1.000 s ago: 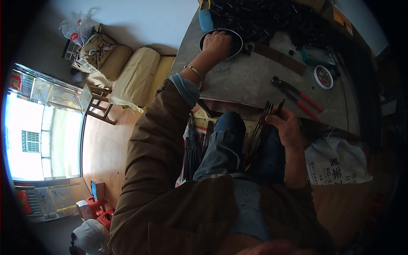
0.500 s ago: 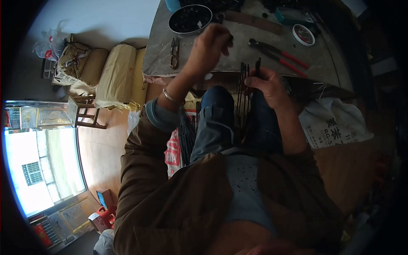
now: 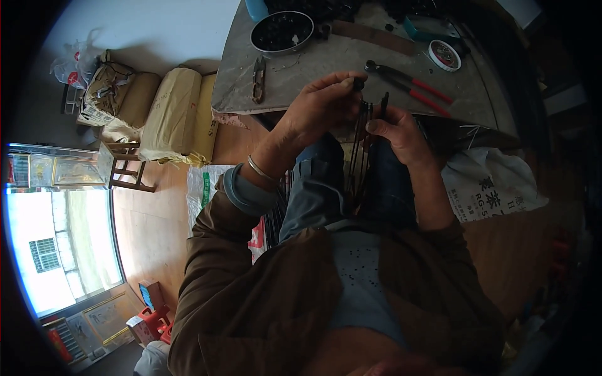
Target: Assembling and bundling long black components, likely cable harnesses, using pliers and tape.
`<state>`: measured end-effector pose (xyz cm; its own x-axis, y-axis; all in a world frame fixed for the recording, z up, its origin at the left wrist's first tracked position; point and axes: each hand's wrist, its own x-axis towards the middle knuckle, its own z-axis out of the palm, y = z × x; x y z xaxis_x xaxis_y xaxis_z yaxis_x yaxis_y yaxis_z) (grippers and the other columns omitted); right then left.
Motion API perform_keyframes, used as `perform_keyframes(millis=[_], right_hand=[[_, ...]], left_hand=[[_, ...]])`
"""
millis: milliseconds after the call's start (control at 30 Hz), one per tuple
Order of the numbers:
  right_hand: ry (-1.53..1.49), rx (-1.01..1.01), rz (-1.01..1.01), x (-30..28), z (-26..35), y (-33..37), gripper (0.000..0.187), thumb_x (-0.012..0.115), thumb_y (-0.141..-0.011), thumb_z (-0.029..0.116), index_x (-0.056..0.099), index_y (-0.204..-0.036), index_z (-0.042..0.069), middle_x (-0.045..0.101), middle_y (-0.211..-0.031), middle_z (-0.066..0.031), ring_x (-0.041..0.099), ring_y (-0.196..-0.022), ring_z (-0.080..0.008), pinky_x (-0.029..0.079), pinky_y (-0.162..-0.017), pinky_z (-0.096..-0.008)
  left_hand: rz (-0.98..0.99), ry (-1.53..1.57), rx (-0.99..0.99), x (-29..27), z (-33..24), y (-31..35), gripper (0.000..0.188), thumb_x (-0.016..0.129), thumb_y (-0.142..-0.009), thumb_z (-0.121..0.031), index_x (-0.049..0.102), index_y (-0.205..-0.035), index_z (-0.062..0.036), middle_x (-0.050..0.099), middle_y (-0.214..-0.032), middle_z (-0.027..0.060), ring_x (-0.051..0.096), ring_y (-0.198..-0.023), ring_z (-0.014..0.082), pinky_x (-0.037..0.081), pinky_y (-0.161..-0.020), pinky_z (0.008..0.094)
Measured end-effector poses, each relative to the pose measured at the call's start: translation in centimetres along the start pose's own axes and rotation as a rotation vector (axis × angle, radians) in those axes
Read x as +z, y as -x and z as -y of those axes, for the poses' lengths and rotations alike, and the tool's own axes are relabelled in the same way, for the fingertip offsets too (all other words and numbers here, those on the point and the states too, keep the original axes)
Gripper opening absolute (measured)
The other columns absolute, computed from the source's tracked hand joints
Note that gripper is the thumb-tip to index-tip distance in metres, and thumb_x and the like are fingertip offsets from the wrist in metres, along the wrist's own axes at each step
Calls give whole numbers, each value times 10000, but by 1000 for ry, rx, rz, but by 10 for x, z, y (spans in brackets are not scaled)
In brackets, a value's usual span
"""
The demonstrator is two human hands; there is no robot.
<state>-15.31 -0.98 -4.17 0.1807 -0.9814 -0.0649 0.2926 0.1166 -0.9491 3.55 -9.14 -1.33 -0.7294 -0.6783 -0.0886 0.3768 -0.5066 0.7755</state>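
My left hand (image 3: 325, 103), with a silver bangle at the wrist, is closed in a pinch on a small black piece (image 3: 359, 83). It hovers just above the tops of several thin black rods (image 3: 355, 153). The rods stand between my knees, their lower ends in my lap. My right hand (image 3: 401, 135) grips the rods near their upper ends, thumb across them; one dark tip (image 3: 384, 103) sticks up above its fingers. Whether the small piece touches a rod is hidden by my left fingers.
On the grey table (image 3: 235, 78) stand a white-rimmed bowl (image 3: 273, 52) of small black pieces, snips (image 3: 258, 80), red-handled pliers (image 3: 421, 91) and a round white dish (image 3: 458, 61) of small bits. A brown strip (image 3: 373, 36) lies behind. White sacks (image 3: 495, 188) and a wooden stool (image 3: 130, 166) flank my legs.
My left hand has come from near the bowl toward me and right, bringing the small black piece to the rod tops. My right hand and the rods have lowered slightly.
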Motion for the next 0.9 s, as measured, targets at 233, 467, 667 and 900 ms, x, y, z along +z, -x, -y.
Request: perform_keyframes(millis=[233,467,667,900], right_hand=[[36,15,112,8,6,0,168,702,-837,157,639,-909,18,651,-781,-37,617,-696,-116,495,-640,-258],[38,35,109,11,8,2,170,680,-853,153,642,-939,11,651,-784,-40,620,-705,-119,501,-635,-262],[34,20,107,11,3,2,184,676,-858,151,644,-972,9,655,-797,-42,624,-717,-117,504,-630,-261],[25,11,124,10,0,2,194,670,-863,153,638,-991,9,651,-791,-37,621,-712,-114,506,-632,-262]], left_hand=[[21,-93,-15,9,-3,2,318,496,-971,-172,525,-1264,-51,616,-920,51,641,-830,174,546,-767,374],[97,41,-68,0,-5,5,310,521,-951,-217,549,-1209,-48,612,-975,67,601,-967,192,487,-878,432],[98,29,-78,-1,-4,7,277,513,-945,-211,565,-1150,-31,604,-994,88,592,-971,195,468,-907,403],[99,-78,-116,13,-14,11,251,522,-903,-155,563,-1104,-11,604,-989,96,599,-945,196,476,-895,368]])
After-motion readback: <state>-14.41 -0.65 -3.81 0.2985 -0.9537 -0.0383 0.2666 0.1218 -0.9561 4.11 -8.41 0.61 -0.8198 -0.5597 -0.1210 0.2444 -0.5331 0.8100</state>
